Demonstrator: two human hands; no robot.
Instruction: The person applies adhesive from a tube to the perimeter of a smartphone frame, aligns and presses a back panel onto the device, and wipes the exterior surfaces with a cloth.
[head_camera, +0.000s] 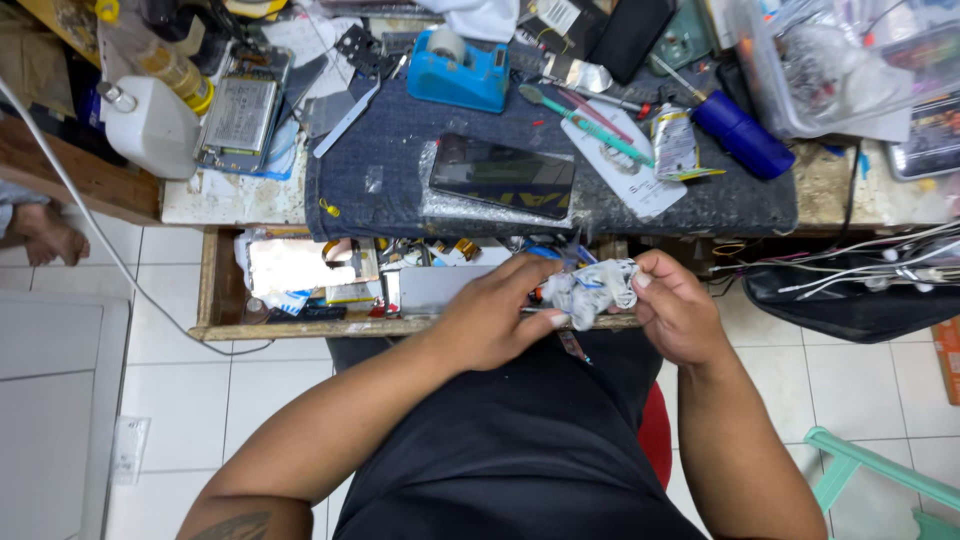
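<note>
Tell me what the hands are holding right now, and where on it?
Both hands pinch a crumpled white wad: left hand on its left end, right hand on its right end.

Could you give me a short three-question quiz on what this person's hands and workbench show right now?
1. True or false: both hands hold the crumpled white cloth.
2. What lies flat on the dark blue mat, straight ahead of the hands?
A. a black smartphone
B. a hammer
C. a cup
3. Which side of the bench, the person's own left or right, has the white plastic bottle?

Key
1. True: the left hand and the right hand both pinch the cloth above the open drawer.
2. A: the smartphone lies screen up on the mat.
3. Left, near the far corner; the blue tape dispenser sits further in.
</note>
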